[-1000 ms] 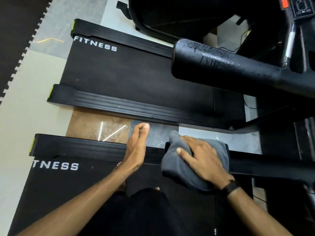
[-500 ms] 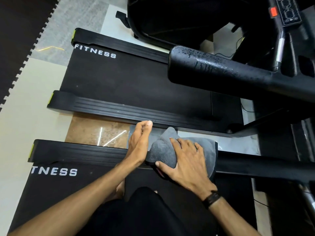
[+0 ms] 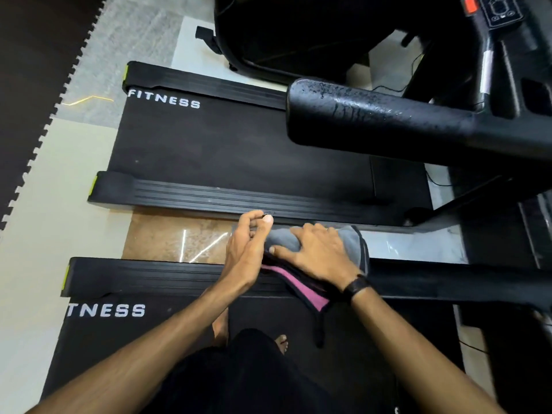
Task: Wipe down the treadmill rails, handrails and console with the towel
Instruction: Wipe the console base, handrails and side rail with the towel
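Observation:
A grey towel point(image 3: 348, 239) with a pink underside lies on the black side rail point(image 3: 155, 277) of the treadmill I stand on. My right hand point(image 3: 316, 253) presses flat on the towel, fingers spread. My left hand point(image 3: 246, 248) hovers beside the towel's left end with loosely curled fingers, holding nothing. A pink flap with a black edge hangs off the rail onto the belt point(image 3: 119, 333). The thick black handrail point(image 3: 403, 127) crosses the upper right, and the console point(image 3: 501, 10) shows at the top right corner.
A second treadmill point(image 3: 239, 153) marked FITNESS lies parallel beyond a strip of tiled floor point(image 3: 176, 237). Its near rail point(image 3: 239, 200) runs just past my fingertips. A dark foam mat point(image 3: 35, 70) covers the far left. My bare feet point(image 3: 221, 327) stand on the belt.
My right hand slid the towel leftward along the rail toward my left hand. The towel has spread, and a pink flap now hangs onto the belt. My left fingers curled slightly.

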Demonstrator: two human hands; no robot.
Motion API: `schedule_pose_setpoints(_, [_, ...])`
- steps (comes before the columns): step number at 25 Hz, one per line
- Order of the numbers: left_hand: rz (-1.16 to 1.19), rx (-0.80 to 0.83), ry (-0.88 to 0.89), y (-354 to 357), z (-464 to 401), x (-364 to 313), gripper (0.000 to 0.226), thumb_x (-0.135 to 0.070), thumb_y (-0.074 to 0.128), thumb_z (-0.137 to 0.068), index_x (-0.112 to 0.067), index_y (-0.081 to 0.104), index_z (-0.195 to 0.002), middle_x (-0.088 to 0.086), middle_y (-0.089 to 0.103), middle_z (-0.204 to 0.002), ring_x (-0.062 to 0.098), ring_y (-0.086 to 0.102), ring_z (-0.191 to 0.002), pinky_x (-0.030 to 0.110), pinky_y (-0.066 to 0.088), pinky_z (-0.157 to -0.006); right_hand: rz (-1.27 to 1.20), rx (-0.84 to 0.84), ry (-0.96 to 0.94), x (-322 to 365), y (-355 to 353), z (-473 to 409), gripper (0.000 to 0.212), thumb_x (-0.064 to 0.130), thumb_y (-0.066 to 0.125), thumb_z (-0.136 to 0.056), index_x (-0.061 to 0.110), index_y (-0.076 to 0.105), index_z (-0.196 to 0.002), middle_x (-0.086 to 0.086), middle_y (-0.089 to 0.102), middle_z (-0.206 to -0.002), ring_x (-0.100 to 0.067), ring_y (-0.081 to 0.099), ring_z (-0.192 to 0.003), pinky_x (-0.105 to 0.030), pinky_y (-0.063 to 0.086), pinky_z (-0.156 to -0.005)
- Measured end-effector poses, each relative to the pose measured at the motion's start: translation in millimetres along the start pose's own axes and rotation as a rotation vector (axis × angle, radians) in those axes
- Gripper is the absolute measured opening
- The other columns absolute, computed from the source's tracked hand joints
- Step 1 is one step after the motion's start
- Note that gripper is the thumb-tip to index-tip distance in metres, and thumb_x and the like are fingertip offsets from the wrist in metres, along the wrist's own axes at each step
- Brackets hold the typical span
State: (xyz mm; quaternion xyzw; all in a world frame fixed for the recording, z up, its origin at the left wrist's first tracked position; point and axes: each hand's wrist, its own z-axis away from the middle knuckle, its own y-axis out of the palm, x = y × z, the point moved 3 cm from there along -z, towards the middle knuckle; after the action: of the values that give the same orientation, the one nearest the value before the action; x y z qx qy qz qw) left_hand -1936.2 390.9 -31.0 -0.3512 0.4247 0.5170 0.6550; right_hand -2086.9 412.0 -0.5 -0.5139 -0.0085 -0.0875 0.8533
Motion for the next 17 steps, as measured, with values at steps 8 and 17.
schedule_pose_setpoints(8, [-0.061, 0.058, 0.005, 22, 0, 0, 0.062, -0.076, 0.029, -0.077, -0.035, 0.054, -0.117, -0.014, 0.062, -0.105, 0.016, 0.061, -0.105, 0.025, 0.041, -0.086, -0.022, -0.165, 0.317, -141, -21, 60, 0.053, 0.067, 0.045, -0.082, 0.018, 0.065, -0.089, -0.011, 0.069, -0.094, -0.036, 0.063, -0.094, -0.044, 0.042, -0.082])
schedule_pose_setpoints(17, [0.013, 0.049, -0.071, 63, 1, -3, 0.044, -0.060, 0.029, -0.096, -0.026, 0.056, -0.102, -0.014, 0.058, -0.096, 0.019, 0.055, -0.106, 0.032, 0.037, -0.095, -0.166, -0.322, -0.025, -75, -5, 70, 0.039, 0.056, 0.053, -0.082, 0.020, 0.065, -0.087, -0.003, 0.064, -0.087, -0.026, 0.057, -0.084, -0.042, 0.038, -0.075])
